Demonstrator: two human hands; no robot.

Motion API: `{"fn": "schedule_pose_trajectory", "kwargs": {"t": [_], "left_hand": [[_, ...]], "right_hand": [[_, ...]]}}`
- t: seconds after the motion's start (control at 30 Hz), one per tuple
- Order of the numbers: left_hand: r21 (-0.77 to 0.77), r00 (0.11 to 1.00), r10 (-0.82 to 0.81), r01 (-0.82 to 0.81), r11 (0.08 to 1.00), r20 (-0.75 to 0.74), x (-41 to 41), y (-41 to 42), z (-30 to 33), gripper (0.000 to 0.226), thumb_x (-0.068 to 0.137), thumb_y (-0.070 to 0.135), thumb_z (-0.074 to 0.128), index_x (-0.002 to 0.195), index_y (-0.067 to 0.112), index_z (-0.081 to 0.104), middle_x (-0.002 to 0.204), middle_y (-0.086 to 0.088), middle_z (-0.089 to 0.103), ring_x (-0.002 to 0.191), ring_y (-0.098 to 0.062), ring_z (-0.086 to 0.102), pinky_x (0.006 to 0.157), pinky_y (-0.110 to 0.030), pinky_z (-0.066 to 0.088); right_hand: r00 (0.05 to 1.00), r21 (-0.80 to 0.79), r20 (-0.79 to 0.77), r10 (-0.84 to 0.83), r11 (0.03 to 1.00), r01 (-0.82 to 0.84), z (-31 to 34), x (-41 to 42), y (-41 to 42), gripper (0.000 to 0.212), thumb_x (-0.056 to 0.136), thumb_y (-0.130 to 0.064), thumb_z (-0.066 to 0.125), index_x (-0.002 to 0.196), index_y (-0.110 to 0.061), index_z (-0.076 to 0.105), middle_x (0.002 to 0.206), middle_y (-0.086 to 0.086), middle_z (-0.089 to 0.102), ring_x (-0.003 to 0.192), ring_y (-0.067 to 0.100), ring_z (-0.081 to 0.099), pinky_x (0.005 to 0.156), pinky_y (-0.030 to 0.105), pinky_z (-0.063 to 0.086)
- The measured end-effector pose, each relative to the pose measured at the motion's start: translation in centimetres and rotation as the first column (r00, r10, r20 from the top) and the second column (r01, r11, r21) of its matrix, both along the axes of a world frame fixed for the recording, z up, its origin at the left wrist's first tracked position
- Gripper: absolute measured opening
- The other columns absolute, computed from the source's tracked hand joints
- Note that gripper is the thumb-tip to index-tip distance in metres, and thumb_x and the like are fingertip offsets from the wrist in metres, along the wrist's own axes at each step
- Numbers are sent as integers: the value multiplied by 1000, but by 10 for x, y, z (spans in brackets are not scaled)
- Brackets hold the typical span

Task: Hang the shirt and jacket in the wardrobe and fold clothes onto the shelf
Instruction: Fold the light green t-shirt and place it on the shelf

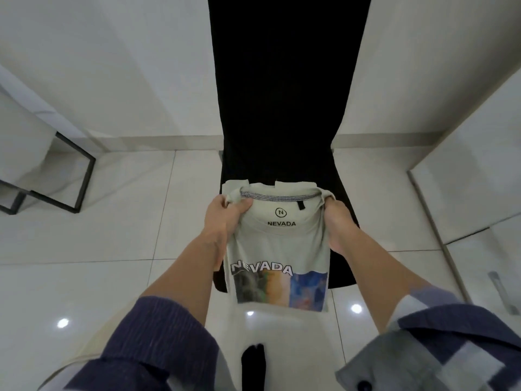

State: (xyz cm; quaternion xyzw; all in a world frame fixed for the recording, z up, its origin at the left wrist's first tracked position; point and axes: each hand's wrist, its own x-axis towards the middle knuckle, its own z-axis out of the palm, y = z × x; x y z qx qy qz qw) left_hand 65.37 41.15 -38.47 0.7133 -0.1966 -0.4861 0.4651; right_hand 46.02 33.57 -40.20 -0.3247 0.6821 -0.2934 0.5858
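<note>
T-shirt point(277, 249) folded, collar away from person, long axis front-to-back over black chair point(282, 108); left hand point(225, 221) and right hand point(337, 224) clamp its collar corners.

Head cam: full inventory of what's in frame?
Pale green folded T-shirt with NEVADA print: 1, held over the chair seat.
Black fabric chair: 1, centre, against the white wall.
Black metal frame: 1, on the floor at left.
Glossy white floor tiles: throughout.
White wardrobe panel: 1, right edge.
Left hand: gripping the shirt's left shoulder, dark blue sleeve.
Right hand: gripping the right shoulder, grey checked sleeve.
</note>
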Motion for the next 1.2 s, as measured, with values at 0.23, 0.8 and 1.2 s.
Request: {"fn": "schedule_pose_trajectory", "kwargs": {"t": [0.23,0.8,1.2], "left_hand": [[-13,958,71,-70,997,278,24,-95,-104,23,84,30,69,94,15,56,98,-4,65,92,-24,63,85,-38,53],[106,620,-140,93,990,772,24,-113,-167,20,100,33,39,108,16,46,93,5,52,93,-25,53,87,-38,38],[92,802,-147,114,989,580,-3,-61,-147,85,77,76,45,140,24,26,132,2,53,116,-22,56,90,-48,51]], "right_hand": [[947,-236,-321,4,968,-84,-101,32,-88,32,103,-24,31,126,-4,37,82,-4,47,73,12,49,69,30,38],[172,-76,-944,282,321,-944,-149,79,-101,58,91,-53,25,139,-25,44,126,0,55,118,21,47,109,43,25],[168,-73,-917,361,263,-962,-94,73,-79,34,101,-41,27,125,-22,43,66,-1,47,62,27,53,58,35,42]]}}
